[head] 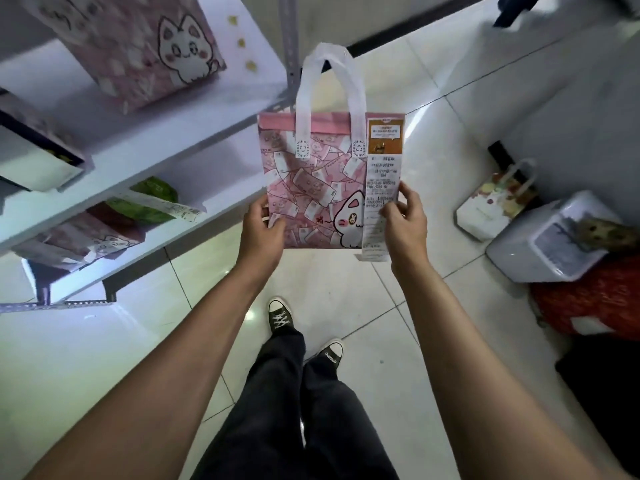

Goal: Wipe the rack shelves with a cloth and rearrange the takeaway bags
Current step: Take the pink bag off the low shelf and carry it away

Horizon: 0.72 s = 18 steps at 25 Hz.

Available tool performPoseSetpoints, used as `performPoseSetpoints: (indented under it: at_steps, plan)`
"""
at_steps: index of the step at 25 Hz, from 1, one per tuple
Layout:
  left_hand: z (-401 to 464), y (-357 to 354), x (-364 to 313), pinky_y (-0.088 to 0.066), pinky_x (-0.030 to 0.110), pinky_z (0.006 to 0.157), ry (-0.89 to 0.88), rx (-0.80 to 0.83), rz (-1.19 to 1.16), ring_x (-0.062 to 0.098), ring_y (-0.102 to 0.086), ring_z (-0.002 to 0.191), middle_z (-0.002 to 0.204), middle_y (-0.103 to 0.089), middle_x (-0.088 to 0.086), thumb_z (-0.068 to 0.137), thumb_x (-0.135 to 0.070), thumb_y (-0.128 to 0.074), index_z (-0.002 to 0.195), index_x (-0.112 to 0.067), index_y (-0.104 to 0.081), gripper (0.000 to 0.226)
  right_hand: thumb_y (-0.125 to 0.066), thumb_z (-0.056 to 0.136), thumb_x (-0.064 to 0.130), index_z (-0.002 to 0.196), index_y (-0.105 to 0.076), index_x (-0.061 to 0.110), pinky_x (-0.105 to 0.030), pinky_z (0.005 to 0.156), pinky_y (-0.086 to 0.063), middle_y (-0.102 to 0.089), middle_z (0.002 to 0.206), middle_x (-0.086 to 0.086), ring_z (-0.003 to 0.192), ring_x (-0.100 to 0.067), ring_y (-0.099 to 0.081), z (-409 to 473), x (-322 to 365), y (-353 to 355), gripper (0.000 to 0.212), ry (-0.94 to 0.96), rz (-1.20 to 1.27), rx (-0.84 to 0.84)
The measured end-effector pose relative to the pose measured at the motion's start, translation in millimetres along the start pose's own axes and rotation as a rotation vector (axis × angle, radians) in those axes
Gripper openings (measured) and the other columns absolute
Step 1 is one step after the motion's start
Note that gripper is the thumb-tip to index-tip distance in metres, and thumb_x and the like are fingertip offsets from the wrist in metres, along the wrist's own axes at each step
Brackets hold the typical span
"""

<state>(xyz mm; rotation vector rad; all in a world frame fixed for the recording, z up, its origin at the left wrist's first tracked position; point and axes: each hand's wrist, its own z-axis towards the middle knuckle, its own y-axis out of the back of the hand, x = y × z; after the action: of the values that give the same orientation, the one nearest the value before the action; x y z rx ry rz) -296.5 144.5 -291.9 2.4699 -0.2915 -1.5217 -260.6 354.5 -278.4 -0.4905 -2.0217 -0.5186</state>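
Bottom of frame: person's dark trousers and black sneakers (pixel 280 315) standing on white floor tiles (pixel 346 289). Both forearms reaching up to frame centre. Left hand (pixel 261 225) is gripping the lower left edge of the pink cat-print takeaway bag (pixel 313 188), fingers curled round behind it, thumb in front. Right hand (pixel 403 216) is pinching the lower right edge, fingers clamped on the bag and on the long receipt (pixel 381 202) hanging down that side. Bag is being held upright in the air, white handles (pixel 329 88) up, just right of the white rack (pixel 173 133).

Likely step: setting this bag back on a shelf. To do it well: keep it level, keep the receipt pinned so it isn't tearing, slide it in base first beside the other pink cat bag (pixel 138 46) at upper left, front face out. Lower shelf at left is holding a green bag (pixel 152 202) and another pink one (pixel 86 244). No cloth in view.
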Motion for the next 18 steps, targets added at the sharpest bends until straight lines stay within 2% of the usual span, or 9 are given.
performPoseSetpoints:
  at_steps: [3, 7, 9, 11, 14, 18]
  plan:
    - [-29, -20, -66, -0.055, 0.028, 0.09, -0.116, 0.073, -0.02, 0.002, -0.061, 0.105, 0.124, -0.059, -0.003, 0.099, -0.011, -0.053, 0.141, -0.022, -0.049, 0.044, -0.048, 0.098, 0.004, 0.14, -0.05, 0.02, -0.011, 0.057, -0.053, -0.068, 0.103, 0.001, 0.072, 0.007, -0.07, -20, 51, 47, 0.045, 0.061, 0.101, -0.066]
    - [-48, -53, -152, -0.056, 0.017, 0.075, -0.277, 0.215, -0.08, -0.009, -0.065, 0.093, 0.112, -0.064, -0.014, 0.099, -0.012, -0.055, 0.129, -0.029, -0.055, 0.034, -0.05, 0.097, 0.005, 0.139, -0.05, 0.025, -0.017, 0.063, -0.056, -0.07, 0.11, -0.003, 0.08, -0.001, -0.072, -30, 115, 103, 0.047, 0.147, 0.212, -0.183]
    - [-48, -75, -191, -0.057, 0.019, 0.075, -0.319, 0.27, -0.08, -0.004, -0.064, 0.1, 0.121, -0.063, -0.007, 0.099, -0.017, -0.057, 0.131, -0.027, -0.054, 0.033, -0.051, 0.097, 0.005, 0.14, -0.05, 0.028, -0.017, 0.064, -0.057, -0.07, 0.111, -0.002, 0.082, -0.002, -0.072, -27, 144, 128, 0.049, 0.195, 0.245, -0.232]
    - [-47, -102, -230, -0.055, 0.012, 0.068, -0.361, 0.311, -0.05, 0.001, -0.06, 0.102, 0.128, -0.058, -0.003, 0.099, -0.021, -0.059, 0.136, -0.029, -0.052, 0.039, -0.052, 0.098, 0.006, 0.142, -0.048, 0.029, -0.02, 0.068, -0.059, -0.068, 0.112, 0.003, 0.088, -0.002, -0.072, -20, 172, 154, 0.049, 0.245, 0.279, -0.279]
    - [-36, -148, -285, -0.05, 0.004, 0.058, -0.44, 0.388, -0.045, -0.002, -0.058, 0.1, 0.127, -0.058, -0.003, 0.1, -0.025, -0.059, 0.14, -0.032, -0.05, 0.041, -0.052, 0.098, 0.006, 0.139, -0.049, 0.034, -0.035, 0.083, -0.061, -0.069, 0.116, 0.006, 0.099, -0.01, -0.071, 4, 213, 190, 0.05, 0.293, 0.31, -0.359]
    - [-17, -213, -360, -0.055, 0.016, 0.073, -0.474, 0.519, -0.093, 0.008, -0.057, 0.114, 0.131, -0.056, -0.001, 0.101, -0.025, -0.057, 0.143, -0.029, -0.046, 0.044, -0.055, 0.098, 0.011, 0.135, -0.051, 0.043, -0.037, 0.08, -0.062, -0.072, 0.11, 0.007, 0.094, -0.009, -0.074, 41, 266, 237, 0.049, 0.337, 0.352, -0.483]
